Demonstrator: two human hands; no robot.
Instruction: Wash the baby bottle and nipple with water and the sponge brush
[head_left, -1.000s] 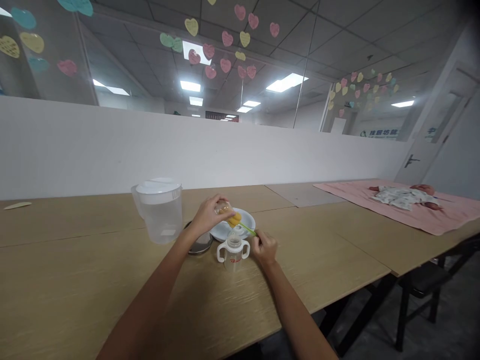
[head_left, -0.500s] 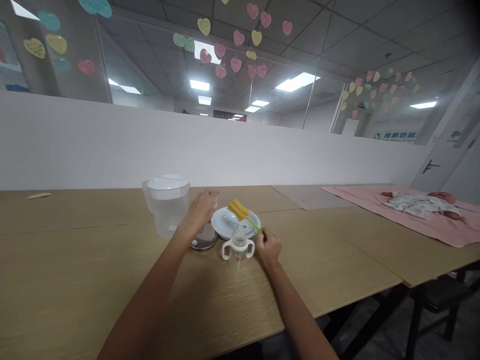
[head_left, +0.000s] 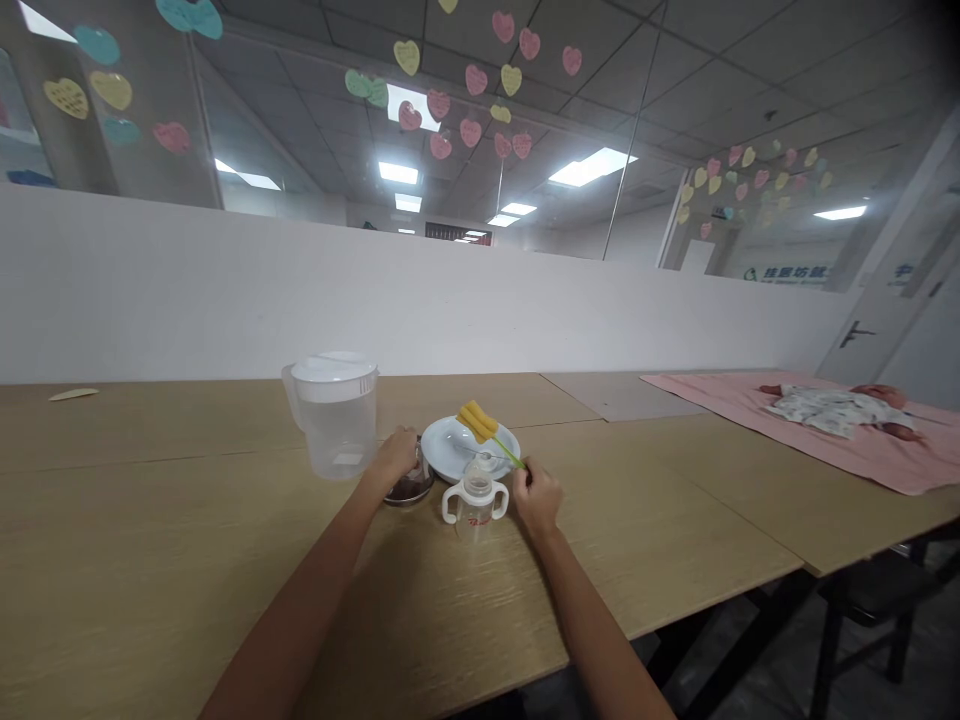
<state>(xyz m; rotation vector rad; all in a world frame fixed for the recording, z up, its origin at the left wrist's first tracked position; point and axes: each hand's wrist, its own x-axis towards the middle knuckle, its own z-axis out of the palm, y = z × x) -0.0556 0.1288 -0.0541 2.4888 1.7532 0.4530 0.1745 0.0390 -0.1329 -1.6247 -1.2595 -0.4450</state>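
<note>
My right hand [head_left: 538,495] is wrapped round the green handle of a sponge bottle brush [head_left: 478,422], whose yellow sponge head points up and left over a white plate [head_left: 442,450]. On that plate lies a small clear piece, partly hidden. In front of it stands an uncapped baby bottle [head_left: 476,505] with two white side handles, upright and close to my right hand. My left hand [head_left: 397,455] reaches down at a round metal dish [head_left: 411,492], fingers curled. What they grip there, if anything, I cannot make out.
A clear lidded pitcher [head_left: 339,415] stands behind my left hand. To the far right a baby doll [head_left: 825,408] in printed clothing lies on a pink cloth [head_left: 697,388]. A flat pale piece [head_left: 73,395] rests at the far left. A dark stool [head_left: 874,600] is beside the table [head_left: 187,560].
My left hand has come down from above the metal dish, its spread fingers now curled. My right hand and the brush stay almost where they were.
</note>
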